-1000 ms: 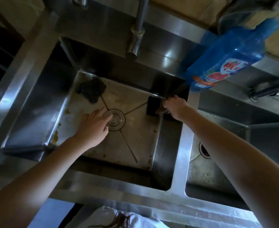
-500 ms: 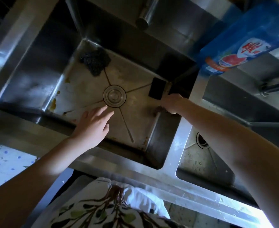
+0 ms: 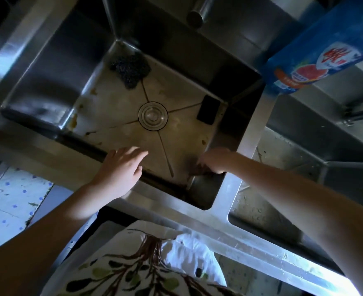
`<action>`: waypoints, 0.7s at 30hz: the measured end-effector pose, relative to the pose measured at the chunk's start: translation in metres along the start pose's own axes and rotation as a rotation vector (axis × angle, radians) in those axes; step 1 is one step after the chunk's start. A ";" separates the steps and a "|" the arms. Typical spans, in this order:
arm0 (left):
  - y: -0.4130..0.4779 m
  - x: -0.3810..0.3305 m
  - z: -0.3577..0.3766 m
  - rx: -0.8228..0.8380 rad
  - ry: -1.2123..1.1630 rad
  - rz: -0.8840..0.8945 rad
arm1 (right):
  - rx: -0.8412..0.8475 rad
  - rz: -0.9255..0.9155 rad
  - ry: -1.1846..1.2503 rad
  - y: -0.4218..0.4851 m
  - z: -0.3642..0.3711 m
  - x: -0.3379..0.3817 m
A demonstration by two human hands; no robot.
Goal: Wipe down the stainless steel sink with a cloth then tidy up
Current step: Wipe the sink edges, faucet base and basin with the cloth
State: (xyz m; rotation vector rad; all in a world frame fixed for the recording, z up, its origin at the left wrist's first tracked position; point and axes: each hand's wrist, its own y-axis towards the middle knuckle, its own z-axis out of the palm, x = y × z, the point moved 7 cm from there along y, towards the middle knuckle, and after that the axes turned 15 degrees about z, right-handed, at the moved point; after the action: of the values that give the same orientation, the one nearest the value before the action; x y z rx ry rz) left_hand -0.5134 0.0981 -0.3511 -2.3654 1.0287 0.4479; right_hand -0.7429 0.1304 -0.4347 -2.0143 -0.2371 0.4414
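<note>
the right grip is curling round a dark cloth and appears to be pressing it into the near right corner of the sink floor, just beside the right wall. the left grip is hovering over the near edge, fingers spread and loose, holding nothing. wiping well is likely calling for firm, overlapping strokes from that corner toward the drain, then along the left edge where brown stains are sitting. the scourer and black pad are lying in the way.
</note>
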 end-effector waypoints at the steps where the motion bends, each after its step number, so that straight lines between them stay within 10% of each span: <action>1: -0.002 -0.001 0.001 0.004 -0.001 -0.005 | -0.025 0.060 -0.008 0.006 -0.010 -0.019; 8: -0.014 -0.007 0.001 -0.024 0.032 -0.031 | -0.196 0.376 -0.040 0.013 -0.067 -0.101; 21: -0.038 -0.017 -0.010 -0.097 0.070 -0.045 | -0.001 -0.006 0.046 -0.007 0.009 0.029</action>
State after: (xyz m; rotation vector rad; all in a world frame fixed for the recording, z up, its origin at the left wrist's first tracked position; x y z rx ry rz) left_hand -0.4951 0.1244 -0.3220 -2.5014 1.0033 0.4099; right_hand -0.7197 0.1512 -0.4378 -2.0214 -0.2147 0.3909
